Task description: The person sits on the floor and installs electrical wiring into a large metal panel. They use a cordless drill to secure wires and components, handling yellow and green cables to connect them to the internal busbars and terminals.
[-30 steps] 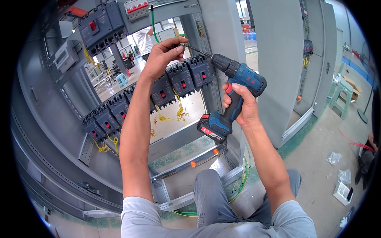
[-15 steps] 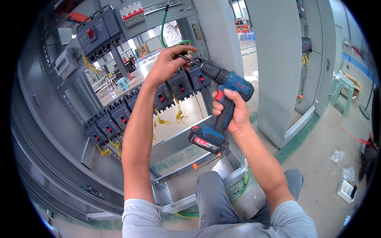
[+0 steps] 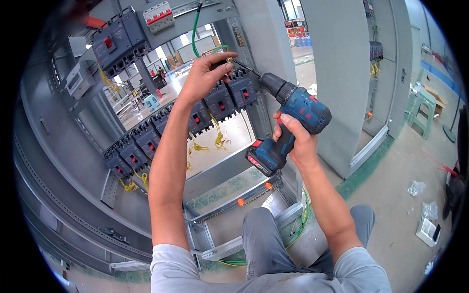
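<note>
My left hand is closed in a pinch on a small brass-coloured screw, in front of the cabinet's upright. A green wire loops down from the rail above and curves toward those fingertips; whether its end is on the screw is hidden. My right hand grips the handle of a blue and black cordless drill, thumb on the near side. The drill points up and left. Its long thin bit reaches to the screw, the tip at or against its head.
Below my left arm runs a row of dark circuit breakers with yellow wires. A larger breaker, a red-switched breaker and a meter sit upper left. A grey panel stands right; a green stool lies beyond.
The drill has moved back to the right and turned, so its bit now meets the screw instead of passing my left fingers. My left hand has shifted slightly left, still pinching the screw.
</note>
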The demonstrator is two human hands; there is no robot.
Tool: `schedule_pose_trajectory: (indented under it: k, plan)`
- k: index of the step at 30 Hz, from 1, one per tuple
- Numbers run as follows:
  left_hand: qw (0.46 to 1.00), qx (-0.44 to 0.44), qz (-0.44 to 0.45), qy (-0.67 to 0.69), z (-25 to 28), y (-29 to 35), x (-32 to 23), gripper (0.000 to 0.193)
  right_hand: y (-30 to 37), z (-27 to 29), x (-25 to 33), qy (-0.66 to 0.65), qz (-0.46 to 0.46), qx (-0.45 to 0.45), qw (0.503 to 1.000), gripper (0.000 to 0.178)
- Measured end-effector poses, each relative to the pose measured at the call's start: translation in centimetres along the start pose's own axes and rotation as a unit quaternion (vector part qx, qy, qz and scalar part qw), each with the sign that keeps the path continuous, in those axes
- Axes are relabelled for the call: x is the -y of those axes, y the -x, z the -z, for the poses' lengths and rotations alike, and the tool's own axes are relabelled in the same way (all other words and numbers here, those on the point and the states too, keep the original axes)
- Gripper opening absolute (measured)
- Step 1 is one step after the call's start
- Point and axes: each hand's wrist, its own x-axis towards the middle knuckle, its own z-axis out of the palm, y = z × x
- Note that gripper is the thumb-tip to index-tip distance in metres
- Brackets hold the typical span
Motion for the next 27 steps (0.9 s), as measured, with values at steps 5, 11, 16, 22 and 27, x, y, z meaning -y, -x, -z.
schedule_pose_trajectory:
  k: [5,11,16,22,27]
  plan:
    - [1.0,0.0,-0.009,-0.001,-0.4,-0.5,0.3,0.033,0.4,0.4,0.3,0.03,0.033,0.011,0.999,0.027]
    - [1.0,0.002,0.001,-0.02,-1.1,-0.6,0.4,0.033,0.5,0.5,0.8,0.092,0.061,0.009,0.994,0.021]
    - [1.0,0.006,0.001,-0.024,-1.7,-0.6,0.2,0.033,1.3,0.6,1.3,0.192,0.071,0.006,0.979,0.016]
    - [1.0,-0.018,-0.007,-0.014,-2.4,-0.7,0.1,0.032,1.5,0.8,1.0,0.241,0.136,-0.01,0.961,0.017]
    - [0.999,-0.018,-0.005,-0.027,-2.3,-0.4,0.1,0.031,1.6,0.1,1.7,0.215,0.098,-0.014,0.972,0.019]
